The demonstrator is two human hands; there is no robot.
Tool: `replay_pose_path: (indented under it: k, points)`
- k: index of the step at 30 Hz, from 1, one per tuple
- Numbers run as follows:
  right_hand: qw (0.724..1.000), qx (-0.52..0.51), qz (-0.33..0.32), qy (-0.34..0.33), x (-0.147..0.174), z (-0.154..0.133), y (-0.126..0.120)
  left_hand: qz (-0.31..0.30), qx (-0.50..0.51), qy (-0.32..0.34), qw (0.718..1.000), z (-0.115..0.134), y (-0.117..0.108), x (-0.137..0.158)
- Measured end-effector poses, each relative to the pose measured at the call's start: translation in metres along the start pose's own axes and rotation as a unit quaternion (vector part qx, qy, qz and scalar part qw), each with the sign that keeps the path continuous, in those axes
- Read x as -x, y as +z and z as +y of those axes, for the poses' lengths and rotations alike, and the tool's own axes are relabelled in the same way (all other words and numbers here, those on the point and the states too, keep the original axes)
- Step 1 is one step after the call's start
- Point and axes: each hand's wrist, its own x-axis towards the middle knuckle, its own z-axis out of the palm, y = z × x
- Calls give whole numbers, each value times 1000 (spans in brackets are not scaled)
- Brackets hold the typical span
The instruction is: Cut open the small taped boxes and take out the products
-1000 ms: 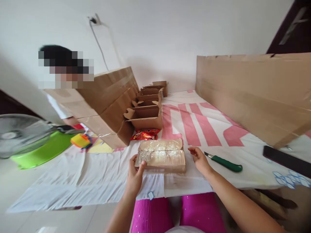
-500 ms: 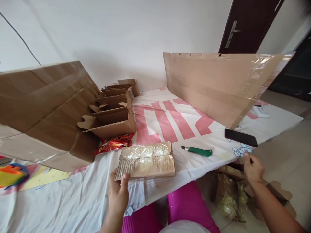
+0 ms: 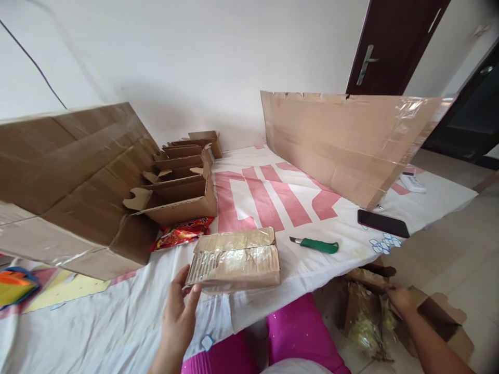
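A small cardboard box (image 3: 241, 262) covered in shiny clear tape lies near the table's front edge. My left hand (image 3: 180, 306) holds its left end, thumb at the front corner and fingers behind. Below the table edge on the right, my right hand (image 3: 401, 300) reaches down over open cardboard boxes (image 3: 362, 298) on the floor. Its fingers look closed together, and whatever is in them is hidden. Crumpled yellowish tape (image 3: 366, 332) hangs by these boxes. To the right of the small box lies a green utility knife (image 3: 318, 245), its blade partly out.
Several open cardboard boxes (image 3: 177, 202) stand in a row beside a large carton (image 3: 78, 161) on the left. A red packet (image 3: 181, 234) lies before them. On the right are an upright cardboard sheet (image 3: 343, 145), a black phone (image 3: 382, 223) and a white device (image 3: 412, 183).
My right hand has dropped from beside the table edge to the boxes on the floor. My left hand stays at the small box, whose front side shows more now.
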Motion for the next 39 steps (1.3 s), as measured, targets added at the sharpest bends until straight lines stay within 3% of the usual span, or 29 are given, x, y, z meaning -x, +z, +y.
replay_pose_path:
  k: [3, 6, 8, 12, 17, 22, 27, 33, 39]
  points:
    - [997, 10, 69, 32, -26, -16, -14, 13, 34, 0, 999, -5, -1, 1]
    - [991, 10, 131, 3, -38, -44, -24, 12, 62, -16, 998, -13, 0, 4]
    - [992, 13, 109, -57, -35, -67, -25, 29, 76, -22, 996, -17, 2, 6]
    - [982, 57, 6, -183, -17, -111, -16, 62, 93, -25, 993, -18, 7, 6]
    - [969, 106, -3, -222, -1, -137, -5, 68, 79, -3, 995, -22, 9, 9]
    - [963, 77, -4, -257, 3, -132, -9, 68, 77, 5, 995, -25, 10, 13]
    - [965, 2, 4, -263, 19, -104, -9, 57, 84, -8, 995, -26, 10, 14]
    - [980, -73, 69, -174, 31, -68, 21, 47, 53, -20, 997, -27, 7, 15]
    - [984, -123, 83, -101, 30, -71, 56, 21, -92, -34, 995, -24, 3, 17]
